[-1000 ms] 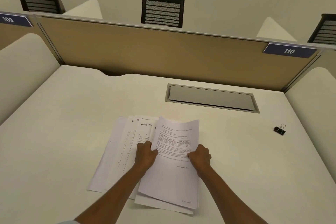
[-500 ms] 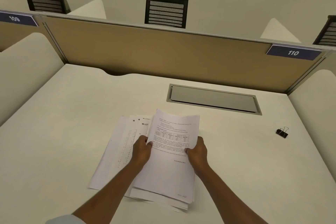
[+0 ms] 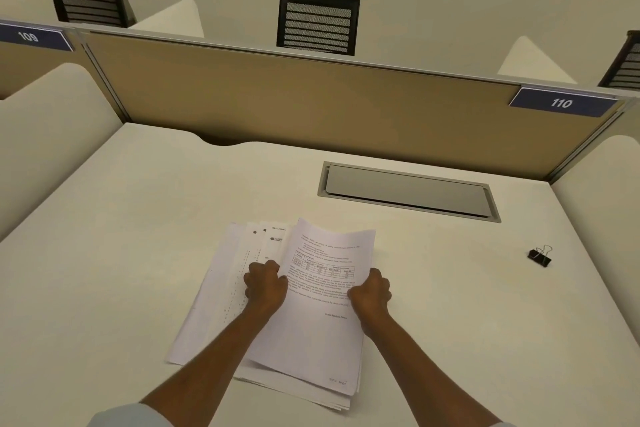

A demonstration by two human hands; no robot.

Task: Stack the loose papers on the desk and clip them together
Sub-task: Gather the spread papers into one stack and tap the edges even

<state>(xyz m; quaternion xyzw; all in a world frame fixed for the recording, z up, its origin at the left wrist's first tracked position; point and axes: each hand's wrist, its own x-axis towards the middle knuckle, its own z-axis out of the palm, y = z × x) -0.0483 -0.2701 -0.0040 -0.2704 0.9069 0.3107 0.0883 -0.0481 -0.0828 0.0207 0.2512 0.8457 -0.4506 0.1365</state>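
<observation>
Papers (image 3: 313, 319) lie on the worktop (image 3: 138, 218), only partly gathered: left hand (image 3: 266, 284) and right hand (image 3: 370, 291) have fingers closed on the top sheets' sides, others fanned left. Binder clip (image 3: 540, 256), well right of the papers, is unused.

papers (image 3: 322, 322): top sheets squared rightward | both hands: slid slightly nearer again

Both hands (image 3: 266, 284) gripping papers (image 3: 322, 291), desk (image 3: 138, 218)

Blue tag (image 3: 561, 103) on partition – 110, left blue tag (image 3: 29, 36) – 109, paper print too small to read
</observation>
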